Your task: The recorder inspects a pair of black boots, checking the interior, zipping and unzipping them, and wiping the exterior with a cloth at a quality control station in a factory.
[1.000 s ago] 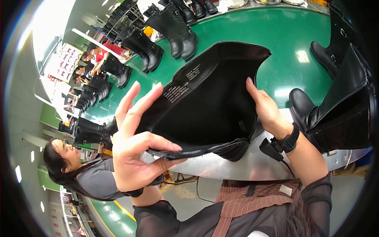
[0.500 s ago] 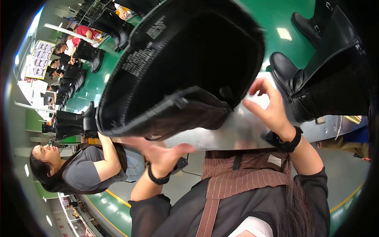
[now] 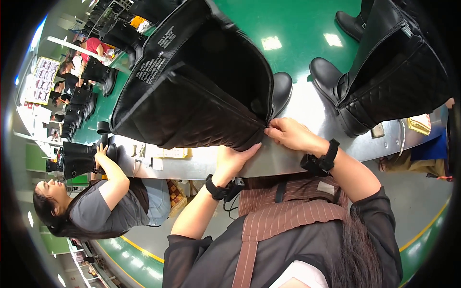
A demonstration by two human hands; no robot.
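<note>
A tall black boot (image 3: 206, 110) with a quilted lining stands before me, its shaft unzipped and gaping. My left hand (image 3: 234, 162) holds the boot low on its near side, thumb against the shaft; its other fingers are mostly hidden. At the lower end of the open zipper my right hand (image 3: 294, 136) pinches the zipper with fingertips together. The pull itself is too small to make out. Past the shaft shows the boot's rounded toe (image 3: 282, 91). A second black boot (image 3: 384, 81), also unzipped, with straps at the ankle, stands to the right.
A metal table (image 3: 297, 161) lies under the boots, with a small block (image 3: 377, 131) and a yellow stack (image 3: 419, 125) at its right. At left a co-worker (image 3: 103, 201) handles another boot (image 3: 79, 158). Across the green surface (image 3: 245, 17), more boots stand before other people.
The boot has come down and left, showing its toe. My left hand has closed on its lower shaft. My right hand, open before, has moved down-left and now pinches the zipper.
</note>
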